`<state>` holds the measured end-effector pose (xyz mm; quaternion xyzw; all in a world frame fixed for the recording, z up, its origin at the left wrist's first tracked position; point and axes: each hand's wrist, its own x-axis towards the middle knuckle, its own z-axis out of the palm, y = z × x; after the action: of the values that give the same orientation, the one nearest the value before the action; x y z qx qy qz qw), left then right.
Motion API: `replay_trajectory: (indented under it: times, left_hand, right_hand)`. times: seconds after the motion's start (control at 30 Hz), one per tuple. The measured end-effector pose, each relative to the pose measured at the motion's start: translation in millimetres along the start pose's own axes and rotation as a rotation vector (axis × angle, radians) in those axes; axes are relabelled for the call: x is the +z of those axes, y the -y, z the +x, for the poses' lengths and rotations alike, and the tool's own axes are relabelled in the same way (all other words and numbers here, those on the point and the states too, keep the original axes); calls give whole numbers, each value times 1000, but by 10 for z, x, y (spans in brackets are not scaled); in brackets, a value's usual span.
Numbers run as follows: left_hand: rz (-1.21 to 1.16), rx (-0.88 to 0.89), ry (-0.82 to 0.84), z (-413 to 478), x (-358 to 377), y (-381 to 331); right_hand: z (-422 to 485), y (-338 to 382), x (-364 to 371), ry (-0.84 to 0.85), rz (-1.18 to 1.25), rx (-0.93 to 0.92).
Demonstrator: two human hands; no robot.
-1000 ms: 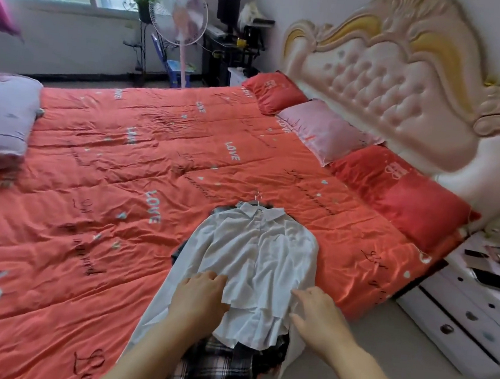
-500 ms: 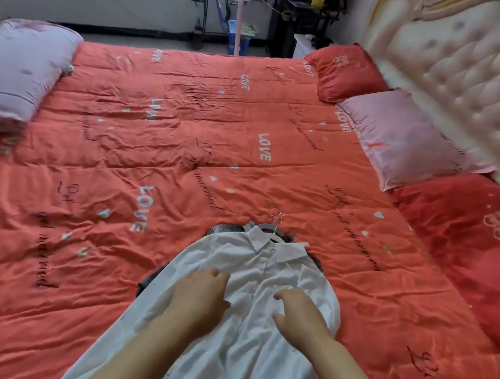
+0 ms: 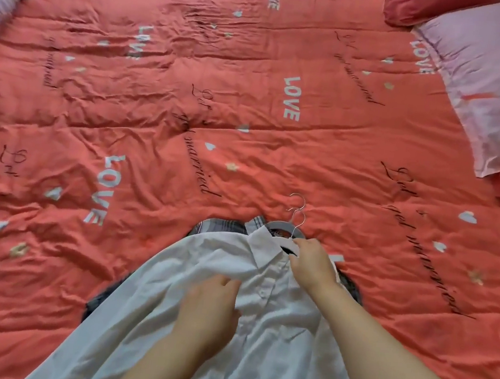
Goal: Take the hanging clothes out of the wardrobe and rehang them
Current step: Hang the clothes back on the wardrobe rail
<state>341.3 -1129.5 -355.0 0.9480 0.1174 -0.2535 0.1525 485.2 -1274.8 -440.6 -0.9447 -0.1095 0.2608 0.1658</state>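
Both bare forearms reach forward from the bottom of the view. The left hand lies palm-down on the white collared button-front shirt, fingers bent, its grip unclear. The right hand, farther ahead, pinches the shirt's collar with curled fingertips.

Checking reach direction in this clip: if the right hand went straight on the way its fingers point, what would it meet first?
Probably the grey hanger at the collar of the white shirt, just ahead of the right hand; beyond it lies only the red quilt. Whether they already touch is unclear.
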Motion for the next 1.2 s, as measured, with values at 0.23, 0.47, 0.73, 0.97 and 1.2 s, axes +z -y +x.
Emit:
replay_trajectory:
  times: [0.23,0.47,0.73,0.97,1.2]
  left_hand:
    - [23,-23,-10,149,275,103]
    - [52,-8,-69,-58,190,176]
    - [-109,174,-553,-777,-375,294]
    - [-241,263,-899,-2090,-929,594]
    - [-278,131,-1219,-4157,-978,1302]
  right_hand:
    - [414,-162,374,-143,-210,32]
    - [39,-35,173,-273,71,-74]
    - [-1322,663,-297,-423,212,-484]
    - [-2778,1758,-730,-442,249,-758]
    - [-4525,2909,-840,-370,329,-1035]
